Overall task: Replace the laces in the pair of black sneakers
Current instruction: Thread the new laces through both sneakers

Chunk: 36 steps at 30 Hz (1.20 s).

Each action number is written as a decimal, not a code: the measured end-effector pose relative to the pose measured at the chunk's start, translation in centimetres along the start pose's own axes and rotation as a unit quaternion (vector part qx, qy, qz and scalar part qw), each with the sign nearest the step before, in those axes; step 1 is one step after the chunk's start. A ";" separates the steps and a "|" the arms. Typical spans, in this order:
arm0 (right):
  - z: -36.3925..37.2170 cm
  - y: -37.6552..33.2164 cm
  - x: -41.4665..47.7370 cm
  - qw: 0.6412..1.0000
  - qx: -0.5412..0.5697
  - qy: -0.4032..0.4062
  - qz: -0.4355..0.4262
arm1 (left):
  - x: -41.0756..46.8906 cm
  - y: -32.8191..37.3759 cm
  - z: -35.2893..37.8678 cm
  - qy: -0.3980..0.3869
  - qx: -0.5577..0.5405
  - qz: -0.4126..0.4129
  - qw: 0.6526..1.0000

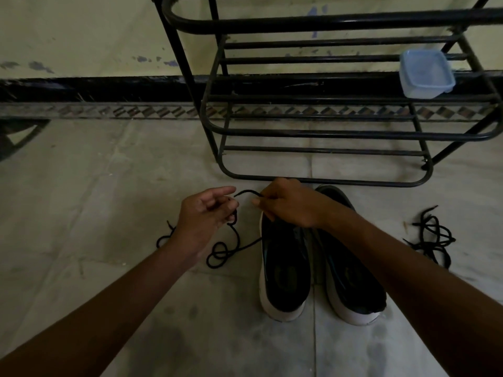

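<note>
Two sneakers [285,268], lace [226,251] on tiled floor [109,186] | rack [326,133] against wall [81,36]

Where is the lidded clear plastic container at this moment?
In the head view, the plastic container sits at the upper right on a shelf of the black shoe rack, beyond and right of the pair of black sneakers on the floor.

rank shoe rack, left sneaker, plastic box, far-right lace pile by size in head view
1. shoe rack
2. left sneaker
3. plastic box and lace pile, about alike; the box is farther, so no ranking
</note>
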State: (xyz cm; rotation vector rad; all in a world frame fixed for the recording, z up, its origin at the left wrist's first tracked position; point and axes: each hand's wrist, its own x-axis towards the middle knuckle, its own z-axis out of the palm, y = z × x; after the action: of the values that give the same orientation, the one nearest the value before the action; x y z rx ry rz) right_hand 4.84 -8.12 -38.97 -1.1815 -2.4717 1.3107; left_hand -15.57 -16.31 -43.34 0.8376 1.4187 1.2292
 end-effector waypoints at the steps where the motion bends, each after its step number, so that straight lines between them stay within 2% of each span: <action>1: -0.2 0.1 -0.1 1.000 -0.005 0.000 -0.013 | 0.1 0.0 -0.2 -0.016 -0.019 -0.011 1.000; 8: -0.5 0.4 -0.5 0.996 -0.033 0.011 -0.078 | 0.1 -0.2 -0.6 -0.056 -0.077 -0.046 0.994; 16: -0.2 0.9 -0.6 0.994 -0.080 -0.028 -0.070 | 0.1 0.3 -0.6 -0.035 -0.090 -0.015 0.995; 21: 0.0 1.2 -0.4 0.993 -0.105 -0.004 -0.057 | -0.1 1.3 -0.5 -0.023 -0.066 0.020 0.997; 23: 0.4 1.0 -0.2 0.998 -0.032 0.045 -0.044 | -0.2 2.3 -0.3 -0.014 -0.019 0.061 0.998; 24: 0.7 0.6 -0.1 0.996 0.057 0.056 -0.033 | -0.3 2.9 0.0 -0.011 0.004 0.087 0.996; 26: 1.2 -0.4 0.0 0.960 0.275 0.025 -0.038 | -0.3 4.1 0.5 -0.009 0.042 0.142 0.989; 28: 1.9 -1.1 0.0 0.917 0.393 -0.022 -0.057 | -0.3 5.2 0.9 0.001 0.077 0.191 0.979; 32: 3.2 -1.9 -0.8 0.896 0.435 -0.026 -0.084 | -0.2 6.2 0.9 0.040 0.111 0.216 0.969; 34: 4.0 -2.2 -1.0 0.907 0.415 0.017 -0.078 | -0.4 6.3 0.8 0.054 0.083 0.185 0.978; 36: 5.1 -2.2 -1.2 0.929 0.354 0.073 -0.076 | -0.6 6.3 1.0 0.027 -0.006 0.127 0.992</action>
State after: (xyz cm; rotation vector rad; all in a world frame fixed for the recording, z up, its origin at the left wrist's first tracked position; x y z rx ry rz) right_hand 2.23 -12.99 -40.18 -0.8385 -1.6867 1.7600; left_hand -15.22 -15.18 -37.08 1.0061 1.3779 1.4599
